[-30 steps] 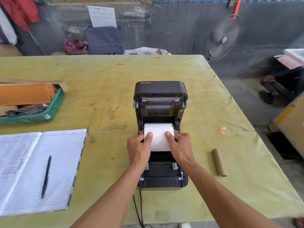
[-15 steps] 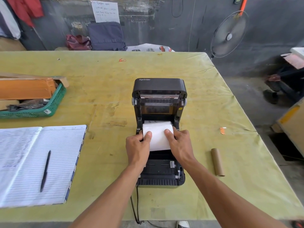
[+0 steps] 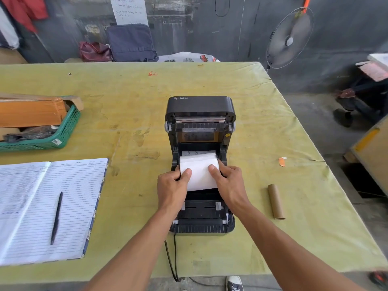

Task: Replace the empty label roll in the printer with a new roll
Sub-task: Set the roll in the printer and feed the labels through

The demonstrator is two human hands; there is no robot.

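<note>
A black label printer [image 3: 200,108] stands open in the middle of the table, its lid tilted back. A white new label roll [image 3: 199,171] sits in the printer's bay. My left hand [image 3: 172,185] grips the roll's left end, thumb on top. My right hand [image 3: 230,183] grips its right end the same way. The lower part of the roll is hidden behind my fingers. The empty brown cardboard core [image 3: 276,201] lies on the table to the right of the printer, apart from both hands.
An open lined notebook [image 3: 79,206] with a black pen [image 3: 56,217] lies at the left. A green basket [image 3: 63,135] holding cardboard stands at the far left. The printer's cable [image 3: 171,257] runs off the near table edge. A small orange scrap [image 3: 282,161] lies right of the printer.
Both hands stay on the roll. The roll has sunk slightly deeper into the printer bay. The camera view has shifted a little.
</note>
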